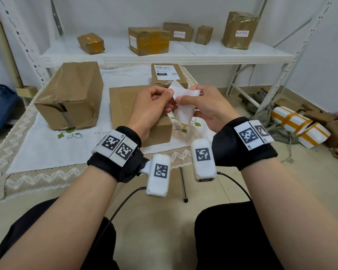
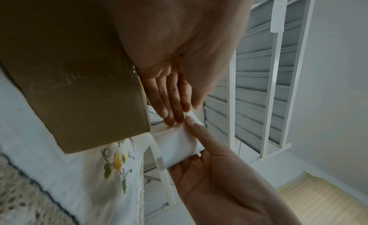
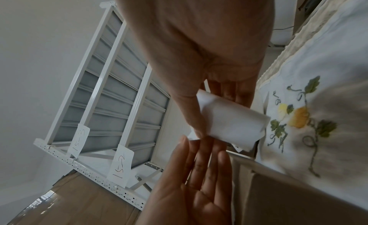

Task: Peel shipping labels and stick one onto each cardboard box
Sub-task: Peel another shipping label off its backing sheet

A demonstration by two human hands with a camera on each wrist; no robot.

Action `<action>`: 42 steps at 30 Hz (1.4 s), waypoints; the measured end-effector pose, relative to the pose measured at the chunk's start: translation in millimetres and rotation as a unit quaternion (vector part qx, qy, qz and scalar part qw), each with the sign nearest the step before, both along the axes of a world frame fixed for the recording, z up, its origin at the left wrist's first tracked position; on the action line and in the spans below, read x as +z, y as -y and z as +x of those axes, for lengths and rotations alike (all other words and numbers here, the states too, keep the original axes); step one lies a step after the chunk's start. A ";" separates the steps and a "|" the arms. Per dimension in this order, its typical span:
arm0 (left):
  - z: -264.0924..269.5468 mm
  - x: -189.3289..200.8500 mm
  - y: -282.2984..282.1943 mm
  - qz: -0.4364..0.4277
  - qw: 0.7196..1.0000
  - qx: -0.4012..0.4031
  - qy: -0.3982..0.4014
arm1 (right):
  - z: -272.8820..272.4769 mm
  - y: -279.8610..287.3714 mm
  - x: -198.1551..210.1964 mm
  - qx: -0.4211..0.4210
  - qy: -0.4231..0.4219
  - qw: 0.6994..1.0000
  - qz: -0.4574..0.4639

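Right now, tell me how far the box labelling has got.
Done: the small box at the back of the table carries a printed label. In hand: left hand and right hand pinch a white label sheet, peeling it apart. Left: the flat box and big box show no label.

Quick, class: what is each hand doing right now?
Left hand: pinching the white label sheet.
Right hand: pinching the same sheet.
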State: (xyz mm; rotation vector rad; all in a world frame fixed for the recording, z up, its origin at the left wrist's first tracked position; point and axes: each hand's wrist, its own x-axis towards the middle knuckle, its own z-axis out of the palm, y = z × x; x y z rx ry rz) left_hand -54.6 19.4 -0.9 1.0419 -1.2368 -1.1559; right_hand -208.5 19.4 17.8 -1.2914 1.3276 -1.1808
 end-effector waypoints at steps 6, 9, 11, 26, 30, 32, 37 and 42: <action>0.7 -2.4 -0.3 -0.021 0.999 -0.017 0.019 | -1.0 0.6 -1.1 -0.031 0.016 0.999 -0.017; 2.6 -4.1 -1.8 -0.026 0.998 -0.024 0.044 | -2.2 0.9 -0.9 -0.034 0.023 0.999 -0.018; 2.1 -4.6 -2.3 -0.028 0.998 -0.022 0.052 | -1.8 0.8 -1.2 -0.026 0.036 0.999 -0.015; 2.7 -5.5 1.4 0.001 0.999 -0.001 0.044 | -1.6 -0.4 1.5 -0.004 0.070 0.997 -0.027; 2.0 -4.1 1.2 0.004 0.999 -0.002 0.047 | -2.3 0.4 1.4 -0.004 0.064 0.998 -0.027; 1.7 -3.3 1.4 0.005 0.999 -0.003 0.050 | -2.5 1.5 1.5 -0.006 0.063 0.998 -0.027; 1.5 -2.9 1.6 0.011 0.999 -0.008 0.044 | -4.9 3.1 2.7 -0.009 0.059 0.998 -0.022; 1.8 -1.9 1.7 0.016 0.999 -0.013 0.041 | -7.3 3.8 3.3 -0.007 0.046 0.999 -0.013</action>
